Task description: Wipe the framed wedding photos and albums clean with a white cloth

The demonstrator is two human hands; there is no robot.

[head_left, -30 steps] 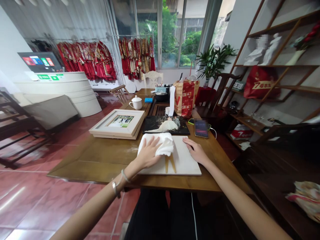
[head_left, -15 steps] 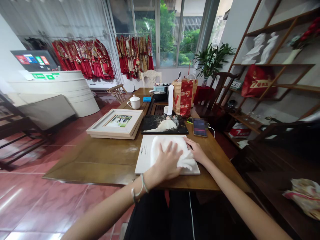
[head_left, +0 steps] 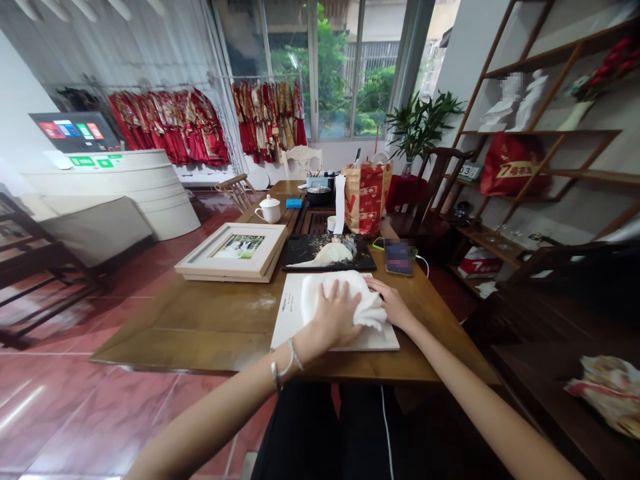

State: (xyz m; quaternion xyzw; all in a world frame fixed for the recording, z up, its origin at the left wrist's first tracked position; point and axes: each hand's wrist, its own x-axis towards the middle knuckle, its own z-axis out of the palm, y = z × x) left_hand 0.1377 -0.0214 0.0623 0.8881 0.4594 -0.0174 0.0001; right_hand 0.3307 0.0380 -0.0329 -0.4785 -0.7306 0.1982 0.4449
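A flat white panel (head_left: 293, 317) lies at the near edge of the wooden table (head_left: 210, 320). My left hand (head_left: 334, 315) presses a white cloth (head_left: 367, 307) flat onto the panel, fingers spread over it. My right hand (head_left: 395, 303) rests on the panel's right side, partly under the cloth's edge, fingers laid flat. Just behind the panel lies a dark photo print (head_left: 327, 252).
A framed photo (head_left: 235, 248) lies at the left of the table. A phone (head_left: 399, 257) with a cable lies right of the dark print. Further back stand a white teapot (head_left: 270, 209), a tea tray and a red paper bag (head_left: 369, 195). Wooden shelves stand on the right.
My left hand slid the cloth from the panel's left side across to its right side, then drew back slightly toward the far edge. My right hand stayed on the panel.
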